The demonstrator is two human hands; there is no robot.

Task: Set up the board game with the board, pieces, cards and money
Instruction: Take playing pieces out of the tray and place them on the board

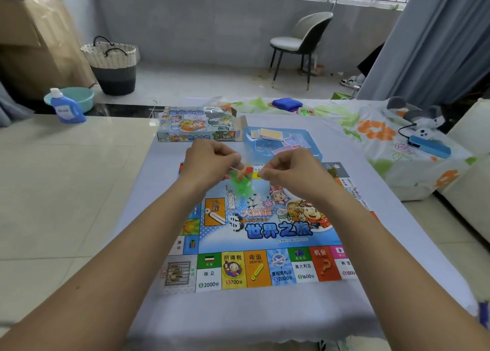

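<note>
Pale lilac cloth (265,313) covers the floor work area, its near edge wavy and its left edge running along cream floor tiles (66,191). The game board (265,234) lies flat and unfolded at the cloth's centre, near edge square to the viewer, with bare cloth on the near and left sides. Both hands are raised above the board's far half. The left hand (209,159) and right hand (289,169) each pinch, fingers curled, the top of a small clear bag of pieces (240,182), which hangs between them; the contents appear to be green and red plastic houses, though blur limits certainty. Beyond the hands, a blue plastic tray (281,141) holds loose cards and paper money (270,134), resting just beside the board's far edge. The printed game box (197,124) stands to the tray's left at the cloth's far-left corner. A floral sheet (376,138) borders the cloth on the right and carries a blue folded cloth (287,103) and a blue device (429,146). Well apart on the left: a detergent bottle (66,106), a teal basin (77,97) and a woven basket (112,64). A chair (299,43) stands by the far wall.
</note>
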